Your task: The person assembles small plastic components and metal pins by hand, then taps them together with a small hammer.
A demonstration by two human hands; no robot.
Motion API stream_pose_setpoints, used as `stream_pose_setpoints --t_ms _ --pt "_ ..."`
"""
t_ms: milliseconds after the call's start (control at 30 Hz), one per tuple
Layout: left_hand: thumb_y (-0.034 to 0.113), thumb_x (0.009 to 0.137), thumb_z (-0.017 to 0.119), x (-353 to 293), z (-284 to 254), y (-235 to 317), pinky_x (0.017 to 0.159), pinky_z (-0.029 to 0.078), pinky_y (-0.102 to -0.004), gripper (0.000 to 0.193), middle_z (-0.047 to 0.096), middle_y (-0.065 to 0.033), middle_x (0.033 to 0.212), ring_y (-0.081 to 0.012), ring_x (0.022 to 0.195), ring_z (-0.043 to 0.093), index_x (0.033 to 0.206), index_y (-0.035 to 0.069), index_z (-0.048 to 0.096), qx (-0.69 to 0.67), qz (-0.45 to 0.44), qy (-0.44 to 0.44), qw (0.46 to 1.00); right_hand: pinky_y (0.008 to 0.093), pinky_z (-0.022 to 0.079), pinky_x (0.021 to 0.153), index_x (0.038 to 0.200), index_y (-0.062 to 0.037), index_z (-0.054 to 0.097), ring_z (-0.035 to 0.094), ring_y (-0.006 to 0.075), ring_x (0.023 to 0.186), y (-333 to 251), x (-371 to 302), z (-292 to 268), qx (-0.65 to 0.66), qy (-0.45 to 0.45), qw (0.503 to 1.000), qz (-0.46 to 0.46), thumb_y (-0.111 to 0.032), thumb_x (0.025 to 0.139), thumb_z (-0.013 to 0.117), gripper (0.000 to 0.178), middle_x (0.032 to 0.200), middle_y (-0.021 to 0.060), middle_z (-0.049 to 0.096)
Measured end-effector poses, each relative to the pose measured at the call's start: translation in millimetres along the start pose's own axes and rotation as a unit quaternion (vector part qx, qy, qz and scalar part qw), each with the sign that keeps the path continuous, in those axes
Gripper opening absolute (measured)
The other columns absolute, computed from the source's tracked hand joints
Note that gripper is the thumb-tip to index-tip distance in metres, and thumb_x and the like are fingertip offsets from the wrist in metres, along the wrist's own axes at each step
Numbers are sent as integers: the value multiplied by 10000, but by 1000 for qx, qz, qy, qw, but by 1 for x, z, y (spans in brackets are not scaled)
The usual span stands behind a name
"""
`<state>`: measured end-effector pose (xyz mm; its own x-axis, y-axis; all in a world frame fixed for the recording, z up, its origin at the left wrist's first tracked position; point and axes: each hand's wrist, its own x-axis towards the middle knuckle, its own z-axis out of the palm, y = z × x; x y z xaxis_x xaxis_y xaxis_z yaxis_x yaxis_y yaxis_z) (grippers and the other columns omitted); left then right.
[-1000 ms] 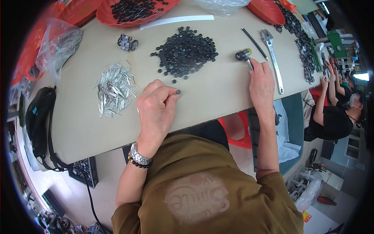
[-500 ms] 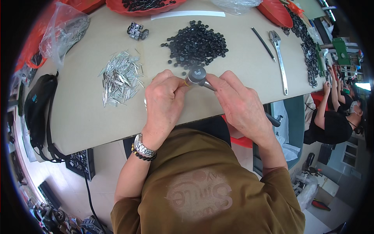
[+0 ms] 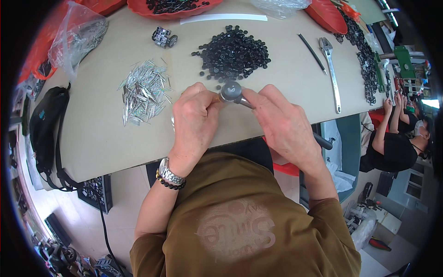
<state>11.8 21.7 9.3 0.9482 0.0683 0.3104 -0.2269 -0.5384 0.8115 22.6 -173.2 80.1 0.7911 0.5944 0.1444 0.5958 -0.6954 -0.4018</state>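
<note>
My right hand (image 3: 287,122) is wrapped round the metal shaft of a small mallet; its black grip end (image 3: 324,142) sticks out past the hand. The mallet's round grey head (image 3: 230,90) faces upward, right beside the fingertips of my left hand (image 3: 196,117). Those fingers are pinched together; whatever they hold is hidden by them and the mallet head. Just beyond the head lies a heap of small round black caps (image 3: 235,53). To the left of my left hand is a pile of thin metal pins (image 3: 145,92).
A small wheeled part (image 3: 163,37) lies at the back. On the right are an adjustable wrench (image 3: 330,74) and a black pen-like rod (image 3: 312,53). Red trays (image 3: 173,11) line the far edge. A black pouch (image 3: 48,129) lies left; co-workers (image 3: 397,138) sit to the right.
The mallet head has shifted slightly nearer and to the left, closer to my left fingertips. Both hands stay in almost the same place.
</note>
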Motion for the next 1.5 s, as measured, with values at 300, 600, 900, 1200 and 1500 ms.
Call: stream_pose_setpoints --t_ms 300,600,900,1200,1500 --pt "-72 763 750 1 -1 -6 540 428 -313 77 573 -85 715 -177 591 549 810 -25 710 1 28 31 999 449 532 660 1309 -82 622 644 351 774 34 -1 -16 -72 171 980 64 4 924 594 395 983 132 566" --pt "-51 878 703 -5 -5 -4 578 453 -231 103 649 -42 795 -81 645 562 938 -14 628 -59 23 48 997 416 509 806 1281 -61 659 602 286 943 114 -17 19 -262 224 915 210 -37 897 676 385 983 87 581" --pt "117 971 677 86 -35 -8 541 434 -249 173 634 -17 728 -55 586 533 1088 1 621 -93 -92 42 991 420 496 813 1250 -29 661 578 298 939 114 -16 23 -222 252 917 215 -28 872 692 378 989 109 567" --pt "99 932 732 130 -60 2 618 451 -233 408 669 -30 837 -56 706 522 1280 -47 577 -70 -5 166 984 410 504 788 1206 -12 671 576 293 910 113 -17 22 -191 264 920 217 -39 864 696 345 974 105 554" --pt "8 799 835 -36 -54 0 473 382 -319 400 500 -54 567 -193 466 464 688 78 458 180 78 116 974 376 511 753 1166 -13 686 574 266 880 109 -13 18 -208 283 916 194 -48 867 669 301 928 95 555"
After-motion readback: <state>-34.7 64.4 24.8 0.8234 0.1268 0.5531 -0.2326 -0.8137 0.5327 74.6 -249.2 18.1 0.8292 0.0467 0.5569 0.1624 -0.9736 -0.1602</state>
